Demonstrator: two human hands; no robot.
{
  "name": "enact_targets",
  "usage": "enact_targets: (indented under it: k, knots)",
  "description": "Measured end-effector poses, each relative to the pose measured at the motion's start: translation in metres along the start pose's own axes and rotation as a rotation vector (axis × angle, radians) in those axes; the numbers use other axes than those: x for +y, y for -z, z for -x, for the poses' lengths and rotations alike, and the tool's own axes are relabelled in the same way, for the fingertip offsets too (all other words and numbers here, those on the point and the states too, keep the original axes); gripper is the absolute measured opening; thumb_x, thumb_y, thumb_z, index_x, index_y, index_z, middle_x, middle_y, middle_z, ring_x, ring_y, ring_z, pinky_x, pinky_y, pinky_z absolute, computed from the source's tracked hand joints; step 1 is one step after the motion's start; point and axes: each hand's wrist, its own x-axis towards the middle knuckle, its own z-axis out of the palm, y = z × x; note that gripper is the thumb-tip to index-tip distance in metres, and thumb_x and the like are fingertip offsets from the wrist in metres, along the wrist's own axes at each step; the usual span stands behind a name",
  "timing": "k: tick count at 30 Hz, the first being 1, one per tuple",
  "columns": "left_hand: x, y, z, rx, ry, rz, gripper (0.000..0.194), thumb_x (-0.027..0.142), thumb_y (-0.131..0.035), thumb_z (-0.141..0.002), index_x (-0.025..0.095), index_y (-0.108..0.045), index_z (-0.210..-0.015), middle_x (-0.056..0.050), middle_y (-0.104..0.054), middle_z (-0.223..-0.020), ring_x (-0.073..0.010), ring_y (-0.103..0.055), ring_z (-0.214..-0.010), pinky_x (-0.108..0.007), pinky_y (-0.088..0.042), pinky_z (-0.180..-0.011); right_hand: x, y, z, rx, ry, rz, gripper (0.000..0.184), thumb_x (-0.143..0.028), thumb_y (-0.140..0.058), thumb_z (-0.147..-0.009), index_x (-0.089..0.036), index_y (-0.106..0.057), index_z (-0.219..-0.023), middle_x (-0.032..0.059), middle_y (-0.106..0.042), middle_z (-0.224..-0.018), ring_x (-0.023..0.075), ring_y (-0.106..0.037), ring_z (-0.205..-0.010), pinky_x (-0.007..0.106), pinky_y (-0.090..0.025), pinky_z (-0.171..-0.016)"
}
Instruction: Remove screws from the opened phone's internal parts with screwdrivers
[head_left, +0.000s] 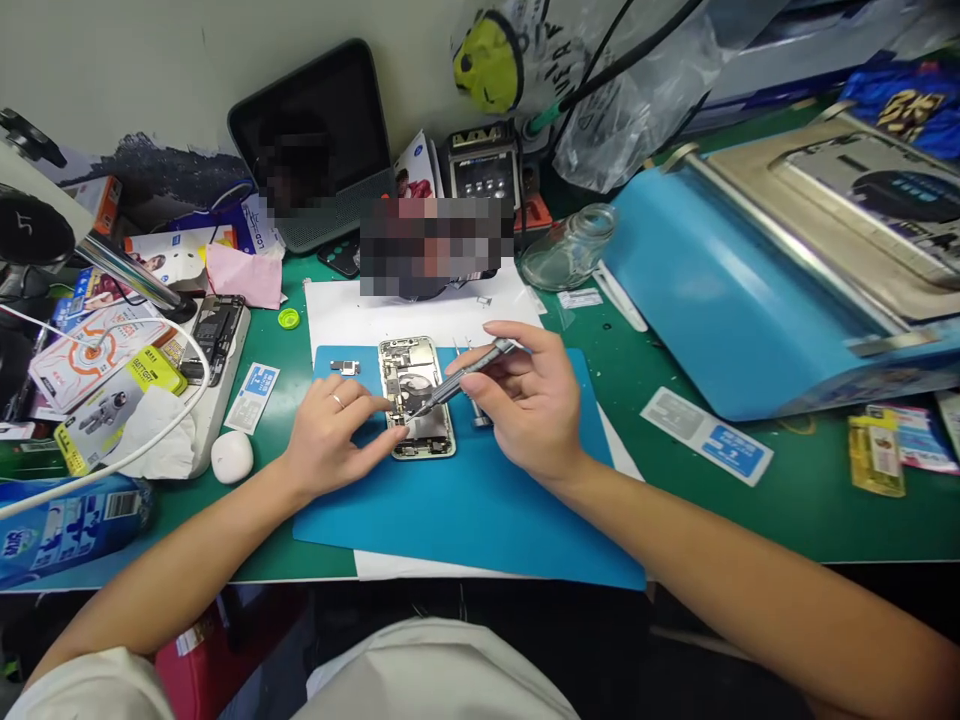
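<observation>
Running lengthwise top-to-bottom mid-frame, opened phone [421, 357] | left hand [330, 430] nearer, at left edge, half-curled, hold unclear | right hand [536, 410] pinches screwdriver [452, 386]

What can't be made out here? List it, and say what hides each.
All in the head view:
- Whether the left hand pinches anything: too small.
- The grey metal pen-shaped tool's exact tip contact: too small.
- Part of the slim silver metal tools: behind the right hand.
- Part of the black-screened grey device: pixelated patch.
- The glossy blue packet's far end: left edge.
</observation>
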Motion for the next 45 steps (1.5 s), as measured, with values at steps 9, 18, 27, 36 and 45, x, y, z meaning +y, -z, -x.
enact_targets:
  k: [9, 18, 27, 36, 45]
  knots:
    - [-0.0028, -0.004, 0.0015, -0.045, -0.078, 0.073, 0.023, 0.038, -0.064, -0.102, 0.017, -0.073, -0.105, -0.004, -0.071, -0.084, -0.0175, -0.055, -0.073, -0.033, -0.037, -0.067, -0.0009, -0.0033, 0.0024, -0.049, -0.041, -0.047, 0.038, -0.033, -0.072, -0.095, -0.026, -0.052, -0.126, 0.0035, -0.078, -0.098, 0.0165, -0.077, -0.081, 0.029, -0.068, -0.072]
    - [-0.0045, -0.0076, 0.0018, 0.011, -0.134, 0.081, 0.012, 0.029, -0.066, -0.101, 0.018, -0.072, -0.1, -0.002, -0.072, -0.08, -0.0162, -0.054, -0.069, -0.034, -0.034, -0.064, -0.0024, -0.0051, 0.0036, -0.061, -0.066, -0.08, 0.038, -0.034, -0.075, -0.093, -0.03, -0.054, -0.124, 0.0026, -0.078, -0.099, 0.0169, -0.076, -0.084, 0.031, -0.066, -0.074]
    - [-0.0051, -0.0082, 0.0024, 0.021, -0.132, 0.081, 0.011, 0.027, -0.066, -0.101, 0.018, -0.072, -0.097, -0.001, -0.072, -0.078, -0.0153, -0.053, -0.068, -0.034, -0.034, -0.064, -0.0013, -0.0049, 0.0037, -0.062, -0.024, -0.06, 0.036, -0.03, -0.074, -0.094, -0.03, -0.055, -0.125, 0.0021, -0.078, -0.1, 0.0164, -0.077, -0.085, 0.03, -0.066, -0.073]
    - [-0.0037, -0.007, 0.0014, 0.012, -0.121, 0.083, 0.011, 0.026, -0.065, -0.102, 0.019, -0.072, -0.096, -0.001, -0.072, -0.079, -0.0155, -0.053, -0.068, -0.034, -0.034, -0.065, -0.0003, -0.0053, 0.0039, -0.058, 0.001, -0.076, 0.036, -0.026, -0.075, -0.093, -0.031, -0.057, -0.125, 0.0007, -0.078, -0.1, 0.0155, -0.076, -0.085, 0.029, -0.065, -0.075]
    - [-0.0041, -0.0068, 0.002, 0.003, -0.106, 0.083, 0.012, 0.026, -0.065, -0.102, 0.019, -0.073, -0.095, -0.001, -0.072, -0.078, -0.0156, -0.052, -0.069, -0.034, -0.034, -0.064, -0.0002, -0.0055, 0.0044, -0.056, -0.018, -0.061, 0.037, -0.031, -0.075, -0.093, -0.03, -0.056, -0.125, 0.0017, -0.078, -0.1, 0.0156, -0.076, -0.084, 0.029, -0.066, -0.074]
